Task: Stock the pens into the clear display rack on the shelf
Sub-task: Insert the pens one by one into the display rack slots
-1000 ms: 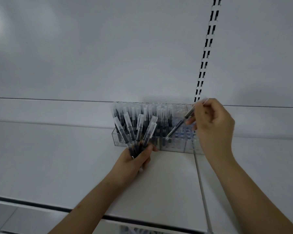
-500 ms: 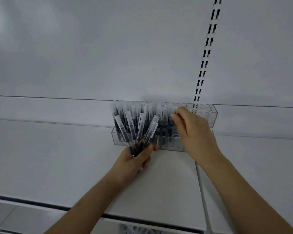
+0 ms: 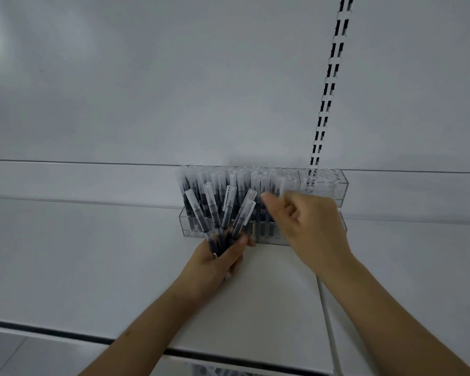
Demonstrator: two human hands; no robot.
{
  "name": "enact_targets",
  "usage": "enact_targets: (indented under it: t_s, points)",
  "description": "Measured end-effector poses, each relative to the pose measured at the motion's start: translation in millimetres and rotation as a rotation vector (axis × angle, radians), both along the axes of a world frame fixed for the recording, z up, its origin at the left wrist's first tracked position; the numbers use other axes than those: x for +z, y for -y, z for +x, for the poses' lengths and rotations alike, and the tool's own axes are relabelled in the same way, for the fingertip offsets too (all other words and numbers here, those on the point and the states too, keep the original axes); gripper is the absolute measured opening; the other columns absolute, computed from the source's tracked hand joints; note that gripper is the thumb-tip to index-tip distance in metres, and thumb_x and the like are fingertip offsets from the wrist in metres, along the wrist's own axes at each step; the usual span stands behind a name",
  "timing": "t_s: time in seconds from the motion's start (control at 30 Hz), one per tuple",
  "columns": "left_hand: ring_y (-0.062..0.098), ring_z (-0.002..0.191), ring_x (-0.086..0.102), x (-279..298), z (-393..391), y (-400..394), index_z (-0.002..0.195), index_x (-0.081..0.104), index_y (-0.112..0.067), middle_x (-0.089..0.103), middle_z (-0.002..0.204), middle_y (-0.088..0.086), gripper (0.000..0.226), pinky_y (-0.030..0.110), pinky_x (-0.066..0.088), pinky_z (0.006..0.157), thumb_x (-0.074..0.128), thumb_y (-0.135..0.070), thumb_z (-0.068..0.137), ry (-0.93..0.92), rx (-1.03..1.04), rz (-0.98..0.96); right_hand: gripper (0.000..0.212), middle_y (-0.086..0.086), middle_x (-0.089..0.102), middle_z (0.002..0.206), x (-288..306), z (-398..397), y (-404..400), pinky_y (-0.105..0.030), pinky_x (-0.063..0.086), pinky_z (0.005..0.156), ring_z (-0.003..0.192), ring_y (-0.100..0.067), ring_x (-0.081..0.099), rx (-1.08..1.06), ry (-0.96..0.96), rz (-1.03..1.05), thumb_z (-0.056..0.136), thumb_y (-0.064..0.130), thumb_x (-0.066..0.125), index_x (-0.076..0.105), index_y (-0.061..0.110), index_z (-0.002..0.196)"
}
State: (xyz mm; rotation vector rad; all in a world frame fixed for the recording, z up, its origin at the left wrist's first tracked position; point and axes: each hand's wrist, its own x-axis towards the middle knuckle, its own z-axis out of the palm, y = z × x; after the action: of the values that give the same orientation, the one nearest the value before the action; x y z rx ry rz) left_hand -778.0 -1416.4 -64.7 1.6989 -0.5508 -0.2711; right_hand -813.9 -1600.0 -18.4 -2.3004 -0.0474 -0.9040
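A clear display rack (image 3: 326,183) stands at the back of the white shelf (image 3: 92,256). Its left and middle holes hold black pens with clear caps (image 3: 223,178); the right end holds none. My left hand (image 3: 215,265) grips a fanned bunch of several such pens (image 3: 218,213) by their lower ends, just in front of the rack. My right hand (image 3: 311,226) hovers in front of the rack's middle, blurred, with its fingers loosely bent and the fingertips pointing left toward the bunch. I see no pen in it.
A white back panel rises behind the rack, with a black slotted upright (image 3: 329,85) above the rack's right end. A seam (image 3: 328,318) splits the shelf to the right of my hands. The shelf's dark front edge (image 3: 65,333) runs below my forearms.
My right hand set its pen into the rack, let go, and has drawn back and left toward the bunch. My left hand has kept still with the fanned pens.
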Motion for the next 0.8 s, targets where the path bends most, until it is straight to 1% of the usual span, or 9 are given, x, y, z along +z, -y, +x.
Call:
enact_targets:
  t_s: [0.1, 0.2, 0.3, 0.37, 0.43, 0.5, 0.57, 0.73, 0.8]
  points:
    - [0.01, 0.05, 0.041, 2, -2, 1, 0.089, 0.064, -0.001, 0.047, 0.058, 0.001, 0.042, 0.019, 0.035, 0.052, 0.051, -0.041, 0.089, 0.045, -0.003, 0.033, 0.044, 0.008, 0.06, 0.051, -6, 2, -16, -0.032, 0.051, 0.049, 0.048, -0.009, 0.059, 0.183, -0.101, 0.038, 0.085, 0.059, 0.059, 0.063, 0.02, 0.065]
    - [0.011, 0.051, 0.042, 3, -3, 2, 0.083, 0.058, 0.004, 0.048, 0.057, 0.001, 0.049, 0.02, 0.036, 0.054, 0.049, -0.043, 0.09, 0.056, 0.005, 0.052, 0.035, 0.005, 0.064, 0.054, -12, 7, -18, -0.038, 0.054, 0.05, 0.049, -0.009, 0.064, 0.195, -0.107, 0.141, 0.089, 0.04, 0.068, 0.061, 0.015, 0.065]
    - [0.01, 0.052, 0.044, 3, -3, 0, 0.088, 0.065, -0.007, 0.049, 0.06, 0.0, 0.037, 0.019, 0.038, 0.055, 0.047, -0.037, 0.096, 0.011, 0.002, 0.023, 0.03, 0.003, 0.063, 0.054, -5, 3, -12, -0.04, 0.054, 0.049, 0.047, -0.01, 0.064, 0.126, 0.011, 0.233, 0.094, 0.029, 0.064, 0.061, 0.012, 0.07]
    - [0.01, 0.052, 0.043, 3, -2, 0, 0.083, 0.065, -0.01, 0.047, 0.059, 0.001, 0.035, 0.019, 0.037, 0.055, 0.046, -0.037, 0.097, -0.014, -0.002, 0.017, 0.032, -0.004, 0.061, 0.056, 1, 0, -5, -0.042, 0.052, 0.048, 0.047, -0.02, 0.063, 0.066, 0.162, 0.387, 0.099, 0.024, 0.057, 0.058, 0.006, 0.074]
    - [0.01, 0.052, 0.041, 3, -2, 0, 0.087, 0.067, -0.011, 0.044, 0.06, 0.003, 0.032, 0.018, 0.036, 0.054, 0.046, -0.033, 0.098, -0.031, -0.001, 0.007, 0.034, -0.008, 0.063, 0.064, 5, 0, 6, -0.038, 0.051, 0.047, 0.049, -0.025, 0.06, -0.014, 0.327, 0.483, 0.103, 0.026, 0.047, 0.052, 0.003, 0.079]
    - [0.012, 0.053, 0.039, 3, -2, -1, 0.09, 0.068, -0.012, 0.042, 0.059, 0.004, 0.029, 0.017, 0.035, 0.053, 0.047, -0.03, 0.098, -0.05, -0.001, 0.001, 0.027, -0.006, 0.065, 0.071, 5, 2, 17, -0.027, 0.049, 0.05, 0.051, -0.016, 0.061, -0.11, 0.416, 0.47, 0.104, 0.024, 0.042, 0.049, 0.007, 0.084]
    - [0.013, 0.052, 0.039, 2, -1, -1, 0.088, 0.068, -0.015, 0.041, 0.057, 0.002, 0.027, 0.017, 0.035, 0.051, 0.048, -0.031, 0.098, -0.064, 0.002, 0.013, 0.022, -0.002, 0.066, 0.074, 1, 5, 23, -0.019, 0.048, 0.052, 0.055, -0.008, 0.064, -0.182, 0.409, 0.396, 0.105, 0.024, 0.039, 0.049, 0.011, 0.09]
    - [0.011, 0.049, 0.039, 1, 0, -1, 0.085, 0.067, -0.019, 0.041, 0.054, -0.001, 0.027, 0.017, 0.034, 0.049, 0.048, -0.033, 0.097, -0.067, 0.022, 0.028, 0.014, 0.006, 0.063, 0.072, -11, 14, 23, -0.015, 0.049, 0.058, 0.064, -0.004, 0.064, -0.116, 0.17, 0.209, 0.104, 0.028, 0.042, 0.05, 0.02, 0.095]
    - [0.012, 0.049, 0.039, 0, 2, -1, 0.085, 0.067, -0.018, 0.041, 0.053, -0.001, 0.026, 0.017, 0.034, 0.049, 0.049, -0.033, 0.097, -0.061, 0.02, 0.031, 0.017, 0.008, 0.062, 0.07, -7, 16, 23, -0.014, 0.048, 0.058, 0.063, -0.002, 0.062, -0.102, 0.133, 0.154, 0.102, 0.032, 0.04, 0.05, 0.02, 0.096]
